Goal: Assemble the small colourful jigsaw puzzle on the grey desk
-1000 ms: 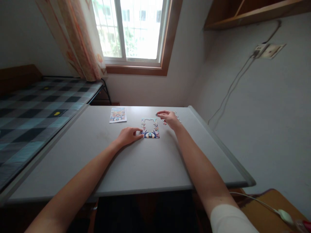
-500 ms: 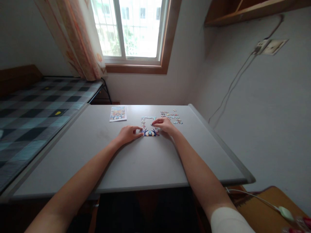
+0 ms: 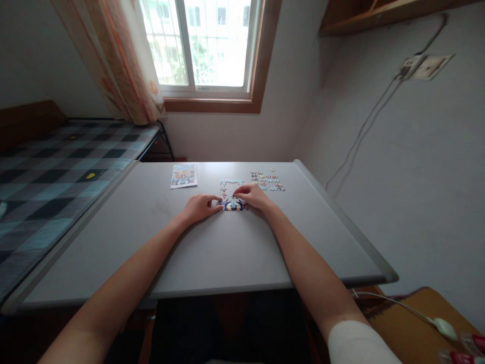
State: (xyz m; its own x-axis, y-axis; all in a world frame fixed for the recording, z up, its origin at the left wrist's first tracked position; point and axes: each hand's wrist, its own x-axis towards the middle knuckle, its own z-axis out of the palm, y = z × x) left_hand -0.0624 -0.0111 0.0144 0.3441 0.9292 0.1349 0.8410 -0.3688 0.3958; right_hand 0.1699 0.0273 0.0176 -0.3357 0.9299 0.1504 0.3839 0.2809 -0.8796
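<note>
A partly assembled jigsaw puzzle lies on the grey table, its border framing a gap in the middle and its near edge showing dark blue and white. My left hand rests at the puzzle's left edge, thumb and forefinger apart and touching it near the lower left corner. Over the right part of the gap, my right hand pinches a small dark puzzle piece between thumb and fingertips. The fingers partly cover the puzzle's right border.
Several loose puzzle pieces lie beyond my right hand. A picture sheet is on the table at the back left. A checkered bed stands left, a wall with a cable right, and a window ahead.
My right hand has moved slightly left with the puzzle piece, closer to the middle of the puzzle. My left hand stays at the left edge. The view has tilted slightly.
</note>
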